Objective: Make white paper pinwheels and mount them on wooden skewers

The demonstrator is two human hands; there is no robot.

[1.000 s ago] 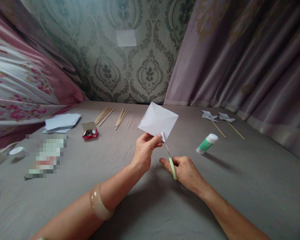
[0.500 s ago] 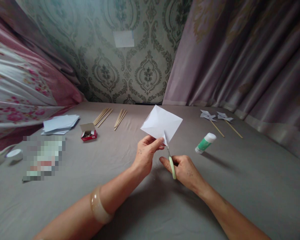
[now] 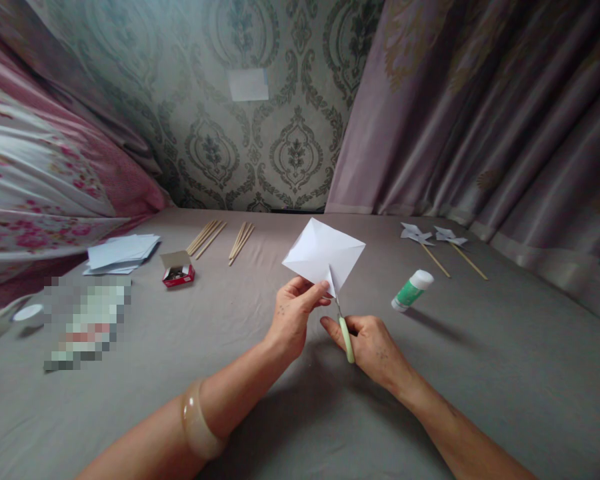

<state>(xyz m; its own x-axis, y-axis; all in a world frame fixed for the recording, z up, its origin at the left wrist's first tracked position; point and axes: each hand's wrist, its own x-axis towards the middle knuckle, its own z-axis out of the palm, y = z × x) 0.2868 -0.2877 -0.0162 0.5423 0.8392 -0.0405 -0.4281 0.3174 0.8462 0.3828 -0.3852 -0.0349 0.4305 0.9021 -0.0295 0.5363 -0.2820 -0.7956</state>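
Observation:
A white square sheet of paper (image 3: 320,250) with fold creases is held up above the bed-like surface, one corner toward me. My left hand (image 3: 295,313) pinches it near that lower corner, thumb on top. My right hand (image 3: 373,350) grips scissors (image 3: 347,340) with pale green handles. Their blades reach into the paper at its lower corner, just right of my left thumb, along a slit. Part of the right fingers is hidden behind the handle.
Standing to the right is a green and white glue stick (image 3: 413,291). Two paper pinwheels (image 3: 416,234) on sticks lie farther back. On the left are wooden sticks (image 3: 206,239), a red box (image 3: 178,272) of small items, stacked paper (image 3: 123,253) and a blurred packet (image 3: 87,320).
The whole view has shifted slightly, so everything appears a little lower. Hands, paper and scissors keep nearly the same arrangement, with the blades still in the paper.

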